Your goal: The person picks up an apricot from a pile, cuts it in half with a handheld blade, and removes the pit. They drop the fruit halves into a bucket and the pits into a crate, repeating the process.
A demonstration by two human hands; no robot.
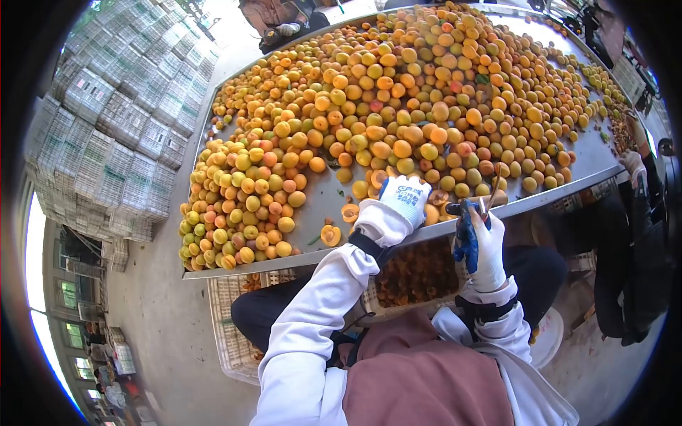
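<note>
My left hand [403, 199], in a white glove with blue fingers, reaches over the table's front edge onto the apricots [398, 92]. Its back faces me and most of its fingers are hidden. Beside it lie cut apricot halves [330, 235], some showing hollow centres. To the right, my right hand [482, 245], in a white glove with a blue palm, is closed around a slim hand tool [484, 202] with a dark part and a thin pointed tip. That tip points up toward the fruit; the tool's exact kind cannot be made out.
The metal table [312, 207] has a raised rim. Below it, a crate [419, 273] holds dark orange fruit pieces, with another white crate [231, 334] at left. Stacked crates [114, 128] stand far left. Another person's gloved hand [632, 165] is at the right edge, and a person [280, 21] sits opposite.
</note>
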